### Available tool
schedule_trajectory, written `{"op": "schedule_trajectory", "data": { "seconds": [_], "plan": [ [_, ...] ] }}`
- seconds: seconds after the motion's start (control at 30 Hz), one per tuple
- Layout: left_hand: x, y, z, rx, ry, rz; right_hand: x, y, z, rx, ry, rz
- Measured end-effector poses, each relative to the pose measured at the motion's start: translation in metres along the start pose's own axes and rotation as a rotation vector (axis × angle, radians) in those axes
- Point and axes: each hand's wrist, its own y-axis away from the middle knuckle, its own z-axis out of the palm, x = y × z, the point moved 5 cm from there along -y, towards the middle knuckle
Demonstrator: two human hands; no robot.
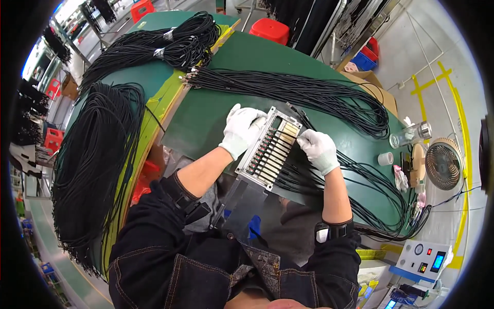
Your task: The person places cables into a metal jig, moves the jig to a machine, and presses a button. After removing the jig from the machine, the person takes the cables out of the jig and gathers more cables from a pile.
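Observation:
A rectangular metal fixture [246,166] stands tilted in front of me, with a row of pale slots and small connector ends with red parts. My left hand [242,130], in a white glove, is closed against the fixture's left edge, its fingertips partly hidden. At the fixture's upper right side, my right hand [318,150], also gloved, pinches a thin black cable that crosses the slots; its fingertips hide the gripped part. More black cables [301,180] trail from the fixture's right side across the green table [200,116].
A long bundle of black cables [293,85] lies across the table's far side. Thick cable coils [98,149] fill the left, beside a yellow-green edge strip [167,100]. At right stand a glass bottle [411,135], white cup [385,158], fan [443,164] and control box [421,260].

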Motion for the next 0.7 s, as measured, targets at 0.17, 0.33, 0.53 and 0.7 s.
{"op": "schedule_trajectory", "data": {
  "seconds": [0.17, 0.33, 0.53, 0.7],
  "plan": [
    [0.007, 0.001, 0.005, -0.105, 0.087, -0.01, -0.002, 0.0, 0.007, -0.014, 0.034, 0.011],
    [0.045, 0.009, 0.013, -0.161, -0.206, 0.348, -0.001, -0.002, 0.005, 0.098, 0.092, -0.079],
    [0.049, 0.006, 0.02, -0.308, -0.334, 0.31, 0.022, -0.008, -0.012, 0.38, 0.407, -0.075],
    [0.04, 0.007, 0.023, -0.272, -0.247, 0.315, 0.035, -0.012, -0.007, 0.246, 0.363, 0.006]
  ]
}}
